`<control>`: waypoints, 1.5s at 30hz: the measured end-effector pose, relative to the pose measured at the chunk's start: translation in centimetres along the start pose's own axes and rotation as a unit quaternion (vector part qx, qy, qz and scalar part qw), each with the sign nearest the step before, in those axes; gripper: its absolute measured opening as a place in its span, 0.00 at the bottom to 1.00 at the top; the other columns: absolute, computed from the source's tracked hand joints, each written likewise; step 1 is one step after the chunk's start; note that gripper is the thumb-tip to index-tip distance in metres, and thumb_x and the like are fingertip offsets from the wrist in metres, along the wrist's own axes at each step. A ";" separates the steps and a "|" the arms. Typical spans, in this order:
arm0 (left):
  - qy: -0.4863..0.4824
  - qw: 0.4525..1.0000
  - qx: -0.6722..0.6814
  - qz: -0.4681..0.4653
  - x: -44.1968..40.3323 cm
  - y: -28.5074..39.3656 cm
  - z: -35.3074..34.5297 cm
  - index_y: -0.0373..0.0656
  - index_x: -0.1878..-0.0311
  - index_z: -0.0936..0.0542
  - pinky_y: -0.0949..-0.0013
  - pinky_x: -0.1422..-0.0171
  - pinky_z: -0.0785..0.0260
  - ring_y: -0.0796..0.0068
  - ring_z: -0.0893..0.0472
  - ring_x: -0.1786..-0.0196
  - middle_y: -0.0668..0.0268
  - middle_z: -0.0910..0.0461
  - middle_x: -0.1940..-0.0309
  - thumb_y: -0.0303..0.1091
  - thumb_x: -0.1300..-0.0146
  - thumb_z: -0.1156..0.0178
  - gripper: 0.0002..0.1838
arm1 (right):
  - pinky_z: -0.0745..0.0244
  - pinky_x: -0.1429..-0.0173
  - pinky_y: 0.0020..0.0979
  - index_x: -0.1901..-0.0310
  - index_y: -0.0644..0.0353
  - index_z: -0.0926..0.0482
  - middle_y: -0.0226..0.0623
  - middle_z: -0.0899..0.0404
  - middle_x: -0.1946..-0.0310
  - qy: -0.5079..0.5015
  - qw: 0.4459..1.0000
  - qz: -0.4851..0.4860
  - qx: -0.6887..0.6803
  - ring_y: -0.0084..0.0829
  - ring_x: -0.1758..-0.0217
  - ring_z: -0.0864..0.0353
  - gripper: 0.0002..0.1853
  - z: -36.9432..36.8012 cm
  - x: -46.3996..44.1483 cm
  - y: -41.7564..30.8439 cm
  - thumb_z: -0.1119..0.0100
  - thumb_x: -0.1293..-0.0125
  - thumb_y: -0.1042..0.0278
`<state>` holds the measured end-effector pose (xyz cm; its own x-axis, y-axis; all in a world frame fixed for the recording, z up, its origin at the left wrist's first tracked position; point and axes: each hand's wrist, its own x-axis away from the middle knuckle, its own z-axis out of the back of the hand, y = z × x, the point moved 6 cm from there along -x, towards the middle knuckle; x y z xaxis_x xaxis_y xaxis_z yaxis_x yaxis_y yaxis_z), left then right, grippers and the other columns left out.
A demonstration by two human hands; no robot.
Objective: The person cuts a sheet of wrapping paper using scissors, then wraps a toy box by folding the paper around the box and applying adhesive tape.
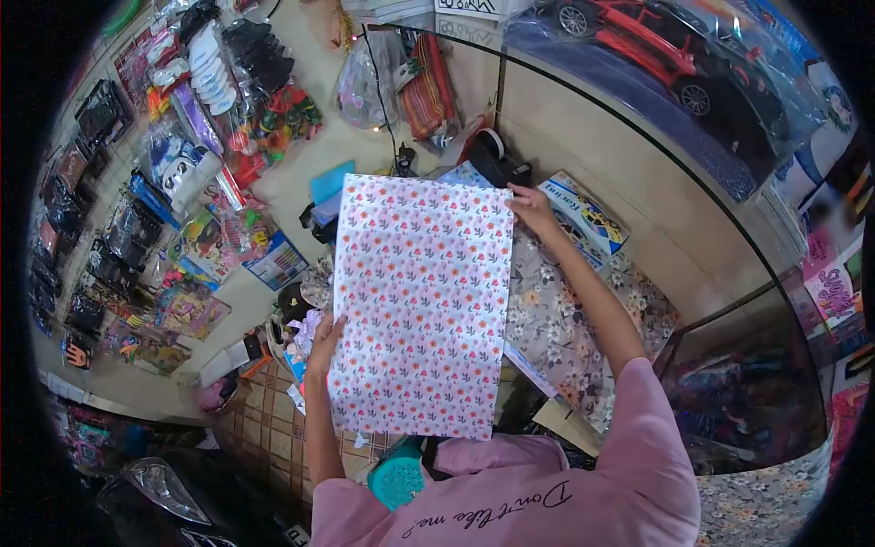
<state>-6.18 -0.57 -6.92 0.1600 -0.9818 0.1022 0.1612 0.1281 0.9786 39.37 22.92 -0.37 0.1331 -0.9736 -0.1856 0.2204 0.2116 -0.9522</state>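
A large sheet of floral wrapping paper (419,301), white with pink and orange flowers, is held up in front of me and looks flat. At its lower left edge, my left hand (326,343) grips the side with the thumb on the printed face. My right hand (532,210) pinches the top right corner. Behind the paper lies a flowered cloth surface (583,337), partly hidden by the sheet. Close to my right hand, a boxed toy car (583,219) rests on that cloth.
A glass case (638,137) curves along the right, with a packaged red toy car (647,46) on top. Bagged goods (210,73) hang on the left wall. A teal stool (397,476) stands below, near a dark motorbike (173,497) and the tiled floor (273,410).
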 end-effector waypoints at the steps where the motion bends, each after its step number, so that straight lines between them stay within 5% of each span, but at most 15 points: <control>1: 0.045 0.999 0.011 0.021 0.7 -0.9 0.8 0.41 0.44 0.23 0.78 0.55 0.38 0.86 0.31 0.60 0.76 0.23 0.57 0.42 0.32 0.42 0.19 | 0.23 0.61 0.22 0.42 0.71 0.27 0.41 0.14 0.65 0.009 1.000 -0.020 0.010 0.21 0.66 0.17 0.24 -1.0 0.9 -1.7 0.36 0.39 0.71; 4: 0.120 0.990 0.035 0.068 2.6 -2.1 2.0 0.39 0.38 0.27 0.75 0.53 0.38 0.84 0.31 0.58 0.72 0.23 0.52 0.46 0.33 0.41 0.26 | 0.22 0.63 0.26 0.49 0.71 0.23 0.43 0.15 0.65 0.022 0.999 0.014 -0.047 0.24 0.68 0.16 0.20 -2.8 0.2 -1.3 0.35 0.39 0.67; 7: 0.089 0.994 0.015 0.056 3.5 -0.7 2.1 0.39 0.38 0.27 0.76 0.52 0.39 0.84 0.31 0.57 0.72 0.23 0.54 0.47 0.33 0.41 0.27 | 0.26 0.67 0.32 0.56 0.68 0.21 0.44 0.17 0.70 0.061 0.978 0.127 0.156 0.28 0.73 0.19 0.12 -4.4 -0.8 -1.3 0.39 0.36 0.68; 8: 0.109 0.992 0.023 0.051 3.9 -0.3 1.9 0.40 0.41 0.24 0.77 0.57 0.40 0.87 0.33 0.63 0.76 0.24 0.63 0.46 0.32 0.42 0.23 | 0.26 0.59 0.38 0.60 0.66 0.20 0.51 0.20 0.70 0.090 0.936 0.243 0.239 0.44 0.66 0.19 0.08 -5.0 -1.0 -1.9 0.42 0.36 0.71; 11: 0.125 0.991 0.020 0.052 5.0 -0.1 2.3 0.41 0.46 0.22 0.78 0.63 0.44 0.89 0.38 0.69 0.80 0.29 0.71 0.45 0.32 0.42 0.19 | 0.27 0.54 0.41 0.64 0.66 0.20 0.53 0.21 0.66 0.055 0.938 0.249 0.236 0.54 0.59 0.23 0.06 -6.7 -0.6 -1.1 0.44 0.38 0.72; 16: 0.141 0.989 0.043 -0.029 5.3 0.4 2.5 0.41 0.52 0.18 0.80 0.69 0.47 0.92 0.41 0.74 0.83 0.31 0.76 0.40 0.32 0.41 0.13 | 0.26 0.48 0.43 0.63 0.66 0.19 0.48 0.19 0.60 0.006 0.828 0.232 0.510 0.46 0.53 0.20 0.13 -8.2 1.2 -2.0 0.38 0.43 0.64; 22: 0.080 0.988 0.091 -0.094 5.1 6.5 1.4 0.37 0.54 0.19 0.82 0.63 0.36 0.93 0.27 0.67 0.75 0.19 0.66 0.34 0.33 0.40 0.11 | 0.24 0.53 0.46 0.63 0.66 0.20 0.54 0.20 0.63 0.115 0.893 0.101 0.423 0.50 0.58 0.19 0.09 -7.8 -1.8 -0.8 0.39 0.44 0.71; 25: 0.066 0.987 0.100 -0.104 4.7 8.2 0.6 0.37 0.55 0.18 0.82 0.62 0.35 0.91 0.25 0.67 0.73 0.17 0.65 0.33 0.34 0.38 0.10 | 0.22 0.52 0.45 0.63 0.67 0.20 0.50 0.19 0.64 0.050 0.886 0.034 0.460 0.47 0.54 0.19 0.09 -6.7 -1.1 -1.5 0.38 0.46 0.74; 28: 0.036 0.993 0.038 -0.102 4.2 10.7 -1.2 0.37 0.57 0.18 0.82 0.66 0.37 0.90 0.28 0.72 0.74 0.20 0.71 0.32 0.37 0.36 0.09 | 0.21 0.54 0.42 0.61 0.67 0.20 0.51 0.19 0.65 0.025 0.845 0.090 0.527 0.47 0.59 0.17 0.15 -7.0 -0.1 -1.8 0.32 0.53 0.74; 31: -0.013 0.991 -0.013 -0.129 3.5 13.6 -4.0 0.36 0.56 0.19 0.82 0.69 0.39 0.90 0.30 0.74 0.75 0.23 0.74 0.32 0.38 0.35 0.11 | 0.20 0.56 0.37 0.61 0.66 0.20 0.48 0.18 0.66 0.010 0.871 0.096 0.481 0.41 0.63 0.15 0.17 -5.8 4.9 -7.4 0.29 0.56 0.75; 34: -0.022 0.986 -0.014 -0.164 3.4 16.7 -7.5 0.35 0.56 0.19 0.82 0.69 0.38 0.90 0.30 0.74 0.75 0.23 0.74 0.33 0.37 0.36 0.12 | 0.23 0.59 0.30 0.62 0.64 0.21 0.38 0.17 0.66 -0.125 0.983 0.019 0.134 0.30 0.62 0.17 0.16 -5.8 6.0 -5.1 0.26 0.53 0.73; 37: -0.033 0.981 -0.030 -0.191 3.1 18.6 -10.5 0.34 0.55 0.19 0.80 0.68 0.37 0.89 0.30 0.73 0.74 0.22 0.74 0.34 0.36 0.37 0.13 | 0.27 0.59 0.22 0.54 0.63 0.24 0.33 0.18 0.62 -0.153 0.966 -0.009 -0.210 0.22 0.61 0.20 0.20 -7.0 10.9 -9.4 0.28 0.47 0.71; 40: -0.065 0.966 -0.040 -0.248 2.8 20.4 -13.4 0.34 0.55 0.19 0.78 0.67 0.35 0.86 0.28 0.73 0.72 0.21 0.73 0.36 0.35 0.38 0.13 | 0.28 0.59 0.20 0.45 0.60 0.29 0.32 0.21 0.60 -0.049 0.951 0.007 -0.306 0.21 0.59 0.23 0.26 -6.1 14.8 -12.5 0.29 0.44 0.68; 43: -0.104 0.967 -0.081 -0.216 2.7 21.4 -16.8 0.32 0.54 0.19 0.77 0.60 0.33 0.86 0.27 0.66 0.72 0.21 0.70 0.35 0.33 0.41 0.14 | 0.28 0.56 0.21 0.43 0.58 0.32 0.30 0.25 0.59 -0.021 0.975 -0.018 -0.220 0.21 0.56 0.26 0.27 -5.4 17.1 -12.6 0.31 0.42 0.69; 45: -0.119 0.955 -0.034 -0.271 2.5 20.9 -19.7 0.33 0.61 0.22 0.76 0.68 0.41 0.87 0.35 0.72 0.74 0.30 0.78 0.35 0.32 0.42 0.12 | 0.29 0.52 0.23 0.44 0.56 0.32 0.29 0.28 0.60 -0.002 0.985 0.008 -0.170 0.21 0.54 0.28 0.27 -5.3 18.5 -13.8 0.29 0.43 0.66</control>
<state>16.77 2.42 10.22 -0.1887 -0.9092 -0.3712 0.2220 -0.4077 0.8857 33.68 1.52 8.03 0.1372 -0.9698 -0.2018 -0.1176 0.1864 -0.9754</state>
